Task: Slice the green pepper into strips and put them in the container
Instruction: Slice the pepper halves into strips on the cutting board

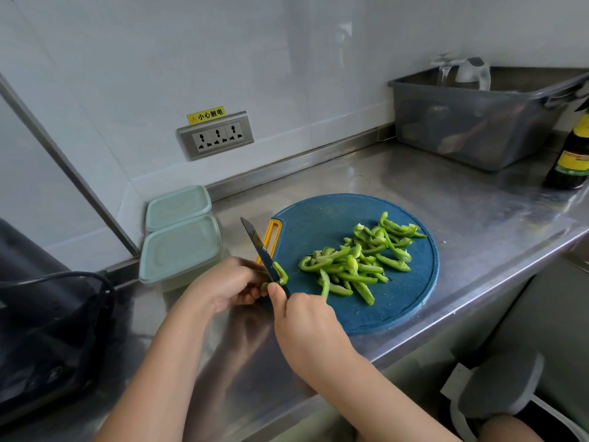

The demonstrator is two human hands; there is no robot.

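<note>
My right hand (306, 317) grips the knife (259, 247), blade pointing far-left, while my left hand (226, 287) pinches a last pepper piece (281, 273) against it at the blue cutting board's (318, 218) near-left edge. Cut strips (360, 260) lie heaped mid-board. Two lidded containers (180, 247) sit left, a grey bin (478, 122) and dark bottle (572, 154) far right.

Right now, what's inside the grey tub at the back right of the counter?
Above the grey tub's rim stand a clear glass and a clear jug. Through its cloudy wall, a wooden spoon shows faintly; the rest is hidden.
</note>
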